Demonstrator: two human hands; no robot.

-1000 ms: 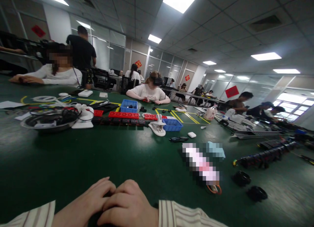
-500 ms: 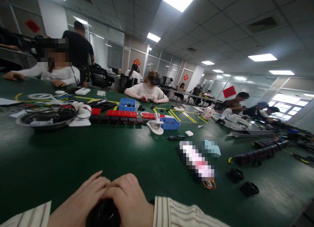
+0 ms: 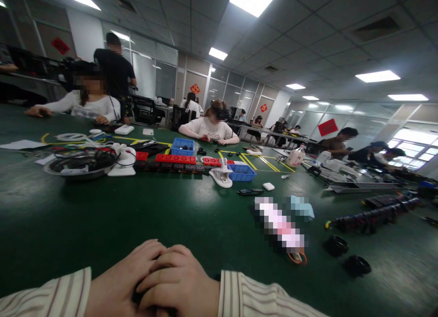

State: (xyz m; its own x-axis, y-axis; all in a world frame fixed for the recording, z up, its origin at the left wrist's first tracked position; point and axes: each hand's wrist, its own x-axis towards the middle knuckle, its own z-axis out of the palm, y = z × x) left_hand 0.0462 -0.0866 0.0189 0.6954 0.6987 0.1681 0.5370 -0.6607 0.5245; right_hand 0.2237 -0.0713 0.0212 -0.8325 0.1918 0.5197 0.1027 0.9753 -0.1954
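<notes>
At the front edge of view my left hand (image 3: 128,273) and my right hand (image 3: 181,278) are closed together over a black rounded object (image 3: 137,295). Only a dark sliver of it shows between the palms; the fingers hide the rest, and its kind cannot be made out. The right fingers lie over the left hand's side. Beneath both hands is the green table (image 3: 102,226). To the right lie two black ring-like pieces (image 3: 337,245), apart from my hands, and a blurred-out pink and white item (image 3: 280,223) with an orange loop.
Farther back stand a metal bowl (image 3: 82,168) with cables, a white clip (image 3: 221,174), blue bins (image 3: 241,173) and a row of red blocks (image 3: 175,159). A long black bundle (image 3: 376,214) and metal rails (image 3: 362,187) lie right. Co-workers (image 3: 212,127) sit across the table.
Half a second ago the hands were tipped apart, baring the glossy black object; now the right fingers fold over it and largely hide it. The view has swung slightly left and back.
</notes>
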